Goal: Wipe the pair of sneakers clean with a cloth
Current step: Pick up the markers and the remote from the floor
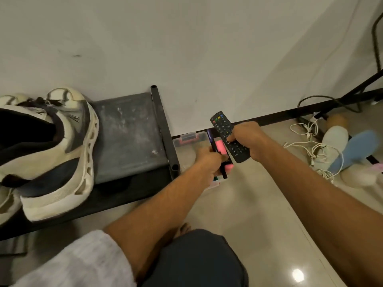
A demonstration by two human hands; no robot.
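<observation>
— On the head view, where are the sneakers?

— Far left, on a low dark rack. One sneaker in full view: cream and grey, black lining, chunky cut-out sole, heel toward the camera, toe toward the wall. A second sneaker just behind and left of it, mostly cut off by the frame edge. Both well apart from the hands.

— And the left hand?

— Left hand stretched out over a clear plastic box on the floor, just right of the rack's post. Fingers curled closed around a slim dark thing; cannot tell exactly what. Something pink just beside it, over the box.

— The right hand?

— Right hand a little higher and to the right, closed on a black remote control. Remote tilted, coloured buttons at the far end near the wall, thumb resting on the keys.

— A cloth anywhere?

— Pale fabric low at the left, near the left elbow; cannot tell whether cloth or sleeve.

— Anything else around?

— Glossy pale floor. At the right, tangled white cables, a pale shoe and a blue insole beside it. Dark knee at the bottom centre.
</observation>
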